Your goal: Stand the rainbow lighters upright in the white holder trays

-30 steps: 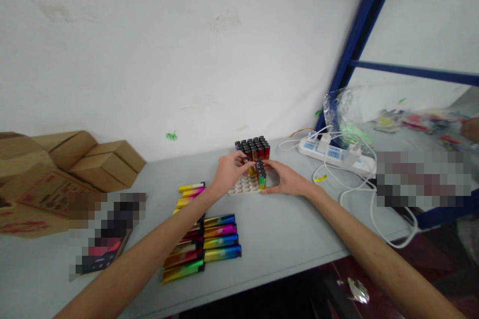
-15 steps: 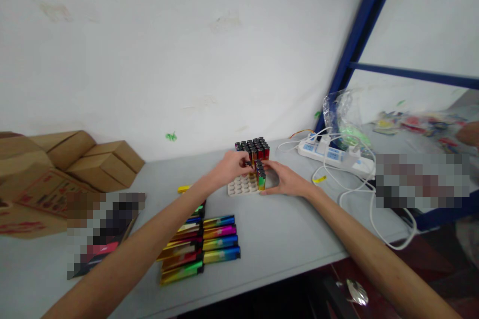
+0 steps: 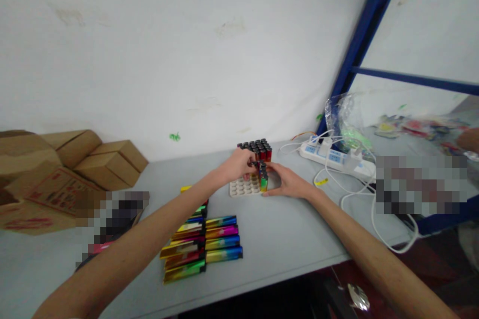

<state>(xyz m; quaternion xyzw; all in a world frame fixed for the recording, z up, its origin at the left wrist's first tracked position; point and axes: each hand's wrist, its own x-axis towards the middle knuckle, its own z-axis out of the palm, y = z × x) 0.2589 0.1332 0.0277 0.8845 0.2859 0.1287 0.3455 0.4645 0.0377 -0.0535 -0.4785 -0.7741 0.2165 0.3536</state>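
My left hand (image 3: 241, 163) is closed in a pinch over a white tray with round holes (image 3: 241, 188). Between its fingertips is a lighter (image 3: 254, 164), of which mainly the dark top shows. My right hand (image 3: 286, 180) curves around the right side of a short row of upright lighters (image 3: 264, 182) in the tray, thumb at the near end and fingers at the far end. The nearest of these is green and gold. Behind both hands stands a block of upright red lighters with black tops (image 3: 266, 153). The fingers partly cover the row.
Shiny multicoloured lighters (image 3: 223, 242) lie in two columns at the left front. Cardboard boxes (image 3: 112, 164) stand at the far left. A power strip (image 3: 339, 158) with looping white cables sits right, beside a blue metal frame (image 3: 346, 67). Another person's hand (image 3: 469, 138) shows at the right edge.
My left hand has shifted slightly, keeping its pinch on the lighter by the row. My right hand stays at the row. The whole view has moved a little.
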